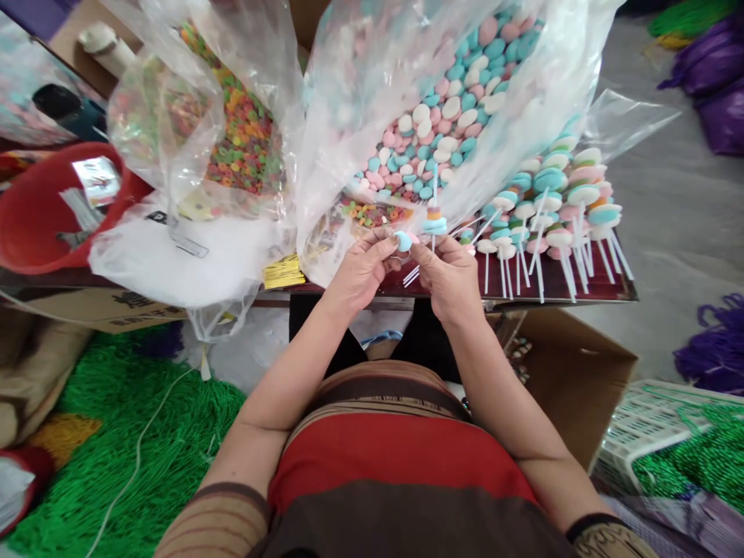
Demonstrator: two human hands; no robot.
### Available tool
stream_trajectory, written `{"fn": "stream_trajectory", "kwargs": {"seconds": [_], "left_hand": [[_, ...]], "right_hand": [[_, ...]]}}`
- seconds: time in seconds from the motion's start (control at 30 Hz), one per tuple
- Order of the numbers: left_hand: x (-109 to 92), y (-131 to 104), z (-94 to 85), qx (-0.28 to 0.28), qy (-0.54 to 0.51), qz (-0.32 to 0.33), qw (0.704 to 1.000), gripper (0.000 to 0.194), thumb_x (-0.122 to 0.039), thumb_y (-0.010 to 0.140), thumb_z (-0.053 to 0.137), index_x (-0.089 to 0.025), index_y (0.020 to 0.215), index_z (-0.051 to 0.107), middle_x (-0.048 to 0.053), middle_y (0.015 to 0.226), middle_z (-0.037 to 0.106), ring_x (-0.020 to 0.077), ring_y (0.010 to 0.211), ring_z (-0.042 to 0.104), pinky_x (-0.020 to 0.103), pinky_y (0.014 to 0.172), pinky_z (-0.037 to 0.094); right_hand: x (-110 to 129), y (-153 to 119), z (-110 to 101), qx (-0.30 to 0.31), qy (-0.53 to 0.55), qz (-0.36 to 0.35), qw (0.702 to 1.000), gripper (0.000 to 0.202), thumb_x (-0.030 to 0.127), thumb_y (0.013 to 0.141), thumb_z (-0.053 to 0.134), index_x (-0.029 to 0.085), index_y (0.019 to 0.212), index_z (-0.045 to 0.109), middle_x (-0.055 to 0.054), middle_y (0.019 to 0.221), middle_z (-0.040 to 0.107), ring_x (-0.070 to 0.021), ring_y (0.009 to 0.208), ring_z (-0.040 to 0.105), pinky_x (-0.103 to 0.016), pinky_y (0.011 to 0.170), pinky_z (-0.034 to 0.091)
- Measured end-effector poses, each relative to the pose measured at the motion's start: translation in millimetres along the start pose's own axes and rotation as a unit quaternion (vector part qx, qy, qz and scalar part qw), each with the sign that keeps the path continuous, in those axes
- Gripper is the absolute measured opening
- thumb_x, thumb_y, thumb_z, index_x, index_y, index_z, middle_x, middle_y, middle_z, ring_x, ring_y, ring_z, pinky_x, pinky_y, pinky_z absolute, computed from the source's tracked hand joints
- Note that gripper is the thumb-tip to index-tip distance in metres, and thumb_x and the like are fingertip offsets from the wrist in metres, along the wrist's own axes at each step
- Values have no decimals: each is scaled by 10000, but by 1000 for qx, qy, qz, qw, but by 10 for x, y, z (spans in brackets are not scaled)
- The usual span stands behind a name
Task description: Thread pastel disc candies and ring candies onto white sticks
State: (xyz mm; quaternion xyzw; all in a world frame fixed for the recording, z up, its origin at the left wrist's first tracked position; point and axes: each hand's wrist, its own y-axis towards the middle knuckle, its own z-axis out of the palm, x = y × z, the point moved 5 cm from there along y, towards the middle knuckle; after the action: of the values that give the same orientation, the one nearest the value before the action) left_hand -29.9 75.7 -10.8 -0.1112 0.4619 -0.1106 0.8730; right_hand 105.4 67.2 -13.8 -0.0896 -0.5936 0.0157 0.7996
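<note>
My left hand (361,273) is closed, pinching a light-blue candy-like disc (402,241) between thumb and fingers. Beside it a small pink piece (413,238) shows at my right fingertips. My right hand (454,277) grips a thin white stick (435,182) that stands upright, threaded with blue discs (435,225) and an orange ring above them. Finished-looking skewers (552,182) of blue, white and pink discs lie piled to the right of my hands, sticks toward me. Some loose white sticks (411,276) lie below my fingers at the table edge.
Behind my hands a clear bag (372,101) holds pastel discs; another bag (247,139) holds colourful rings. At left are a red basin (52,209) and yellow cards (284,272). A cardboard box (575,356) and white crate (621,434) stand low right. Green strands (156,434) cover the floor.
</note>
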Motion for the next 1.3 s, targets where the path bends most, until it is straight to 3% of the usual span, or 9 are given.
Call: {"fn": "stream_trajectory", "kwargs": {"seconds": [0.13, 0.33, 0.47, 0.57, 0.77, 0.87, 1.0, 1.13, 1.3], "left_hand": [[-23, -28, -57, -57, -23, 3, 998, 260, -180, 802, 873, -195, 855, 619, -70, 777, 683, 53, 651, 643, 197, 632, 456], [80, -7, -42, -15, 0, 26, 1000, 168, -274, 865, 846, -206, 884, 694, -36, 837, 713, 75, 707, 637, 211, 658, 482], [181, -12, -60, -3, 91, 75, 993, 307, -502, 860, 833, -211, 847, 737, -17, 798, 714, 87, 672, 595, 225, 633, 492], [138, -72, -46, 5, 186, 133, 973, 466, -676, 891, 716, -215, 885, 775, 12, 839, 753, 128, 767, 665, 258, 727, 554], [44, -139, 28, 36, 291, 178, 939, 523, -675, 796, 803, -202, 1018, 803, 29, 998, 800, 173, 980, 727, 287, 904, 574], [63, -91, -48, 4, 264, 151, 953, 460, -624, 819, 805, -196, 986, 796, 15, 898, 789, 139, 846, 717, 253, 790, 576], [18, -6, -243, -81, 170, 122, 974, 329, -499, 834, 839, -180, 852, 757, -21, 710, 709, 75, 619, 632, 196, 598, 510], [-20, 49, -313, -88, 59, 78, 991, 235, -365, 815, 884, -175, 822, 746, -12, 765, 744, 77, 681, 687, 193, 670, 551], [-1, 32, -271, -72, -1, 33, 997, 191, -330, 843, 870, -177, 903, 773, 20, 927, 804, 99, 789, 733, 224, 781, 579]], "right_hand": [[59, -26, -56, 19, 49, -4, 999, 395, 480, 706, 934, 212, 789, 656, 87, 614, 417, -36, 463, 237, -221, 410, 173], [54, -71, -22, 74, 58, 27, 995, 468, 544, 669, 942, 215, 759, 621, 82, 615, 448, -37, 468, 261, -217, 417, 183], [3, -87, 3, 58, 42, 23, 997, 461, 551, 685, 922, 216, 778, 619, 88, 602, 438, -43, 470, 263, -228, 426, 202], [-18, -82, -9, 38, 26, 10, 999, 421, 511, 709, 911, 211, 793, 629, 76, 640, 479, -46, 488, 284, -232, 434, 216], [-43, -72, -58, 17, -13, -15, 1000, 334, 465, 770, 879, 218, 873, 680, 43, 714, 550, -78, 563, 395, -234, 468, 287], [-45, -132, -83, 36, -17, -1, 999, 316, 485, 815, 850, 216, 920, 720, 50, 682, 543, -66, 516, 352, -230, 444, 257], [-14, -319, -146, 74, -42, 15, 996, 385, 570, 874, 775, 215, 1022, 768, 14, 719, 663, -67, 468, 415, -231, 412, 261], [-43, -527, -157, 129, -130, 53, 982, 436, 571, 951, 662, 190, 1105, 810, 49, 504, 561, -89, 418, 410, -233, 430, 303], [-18, -587, -115, 149, -227, 19, 962, 430, 498, 958, 616, 158, 1096, 840, 67, 452, 463, -100, 432, 394, -251, 485, 348]]}}
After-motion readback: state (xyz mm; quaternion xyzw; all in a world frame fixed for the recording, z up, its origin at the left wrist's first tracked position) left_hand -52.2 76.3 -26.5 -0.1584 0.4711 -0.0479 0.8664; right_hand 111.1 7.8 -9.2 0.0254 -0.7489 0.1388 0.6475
